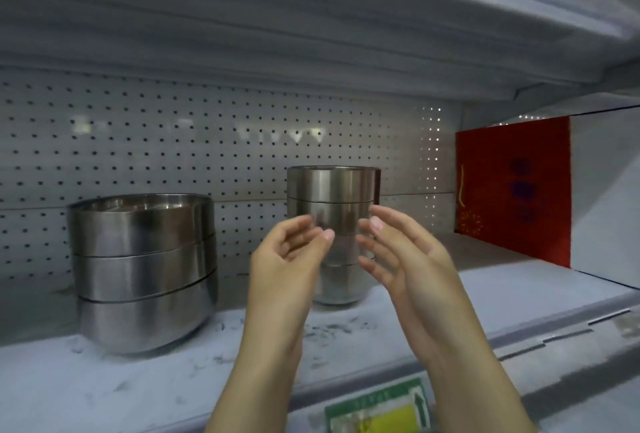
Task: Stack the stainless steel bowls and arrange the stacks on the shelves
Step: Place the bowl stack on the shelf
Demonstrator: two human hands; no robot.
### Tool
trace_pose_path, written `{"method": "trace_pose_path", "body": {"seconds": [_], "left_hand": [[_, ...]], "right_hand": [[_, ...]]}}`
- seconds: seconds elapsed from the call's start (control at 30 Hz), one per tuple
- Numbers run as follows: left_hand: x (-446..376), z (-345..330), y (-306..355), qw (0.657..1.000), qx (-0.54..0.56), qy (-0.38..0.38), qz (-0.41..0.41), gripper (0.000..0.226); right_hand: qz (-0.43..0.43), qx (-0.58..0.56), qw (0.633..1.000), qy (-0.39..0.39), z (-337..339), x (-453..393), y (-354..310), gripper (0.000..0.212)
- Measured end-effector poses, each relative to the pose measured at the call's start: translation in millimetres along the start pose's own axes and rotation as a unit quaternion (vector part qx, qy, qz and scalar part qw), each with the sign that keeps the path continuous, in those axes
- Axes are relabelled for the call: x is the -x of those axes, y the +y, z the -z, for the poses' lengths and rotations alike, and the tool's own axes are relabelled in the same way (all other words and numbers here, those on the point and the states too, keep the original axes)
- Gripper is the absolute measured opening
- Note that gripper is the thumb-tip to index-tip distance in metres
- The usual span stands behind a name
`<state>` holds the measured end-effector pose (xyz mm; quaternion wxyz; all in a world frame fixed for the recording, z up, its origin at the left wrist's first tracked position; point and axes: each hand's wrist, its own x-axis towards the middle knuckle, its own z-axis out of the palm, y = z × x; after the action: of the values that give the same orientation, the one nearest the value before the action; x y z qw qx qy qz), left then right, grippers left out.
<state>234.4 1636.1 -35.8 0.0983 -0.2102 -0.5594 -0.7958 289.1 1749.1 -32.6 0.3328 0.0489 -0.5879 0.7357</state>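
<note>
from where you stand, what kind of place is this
Most likely a shop aisle: a metal shelf with a pegboard back panel, a price label on its front edge, and stacked stainless steel bowls on display.

Brushed stainless steel, softly glossy with blurred reflections, on the wide bowl stack [143,269] and the narrow bowl stack [332,204]. Matt grey-white painted metal, scuffed and dark-flecked, on the shelf [156,373]. Same matt finish, evenly perforated, on the back panel [173,141]. Matt red card or paper, gold-speckled, on the box [512,190]. Glossy printed paper on the price label [377,410].
</note>
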Motion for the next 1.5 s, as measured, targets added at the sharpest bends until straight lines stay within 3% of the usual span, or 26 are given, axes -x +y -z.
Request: {"method": "trace_pose_path", "body": {"seconds": [0.1, 0.17, 0.27, 0.4, 0.53, 0.63, 0.8, 1.1, 1.27, 1.5], "left_hand": [[-3, -1, -3, 0.995, -0.086, 0.037, -0.023, 0.041], [-6, 3, -5, 0.982, -0.181, 0.043, -0.004, 0.07], [-16, 9, -4, 0.961, -0.269, -0.008, 0.068, 0.111], [-37, 13, -13, 0.916, -0.356, -0.099, 0.152, 0.13], [-52, 17, -28, 0.896, -0.379, -0.167, 0.158, 0.117], [-55, 18, -33, 0.891, -0.402, -0.173, 0.124, 0.11], [-59, 23, -40, 0.889, -0.416, -0.169, 0.09, 0.104], [-84, 8, -53, 0.897, -0.405, -0.162, 0.073, 0.101], [-122, -23, -64, 0.897, -0.401, -0.179, 0.056, 0.106], [-167, -75, -106, 0.9, -0.382, -0.2, 0.066, 0.105]], "right_hand": [[0.021, 0.018, 1.0, -0.015, 14, -17, 2, 0.049], [0.038, 0.05, 0.998, -0.013, 22, -29, 3, 0.063], [0.026, 0.127, 0.991, -0.018, 33, -49, 7, 0.087], [-0.039, 0.17, 0.983, -0.056, 37, -75, 25, 0.106], [-0.075, 0.17, 0.976, -0.116, 33, -89, 36, 0.102], [-0.075, 0.165, 0.973, -0.141, 31, -92, 36, 0.095], [-0.091, 0.156, 0.969, -0.167, 35, -90, 42, 0.111], [-0.091, 0.186, 0.963, -0.175, 40, -120, 41, 0.108], [-0.073, 0.181, 0.965, -0.174, 61, -160, 38, 0.121], [-0.07, 0.157, 0.969, -0.177, 106, -210, 54, 0.102]]}}
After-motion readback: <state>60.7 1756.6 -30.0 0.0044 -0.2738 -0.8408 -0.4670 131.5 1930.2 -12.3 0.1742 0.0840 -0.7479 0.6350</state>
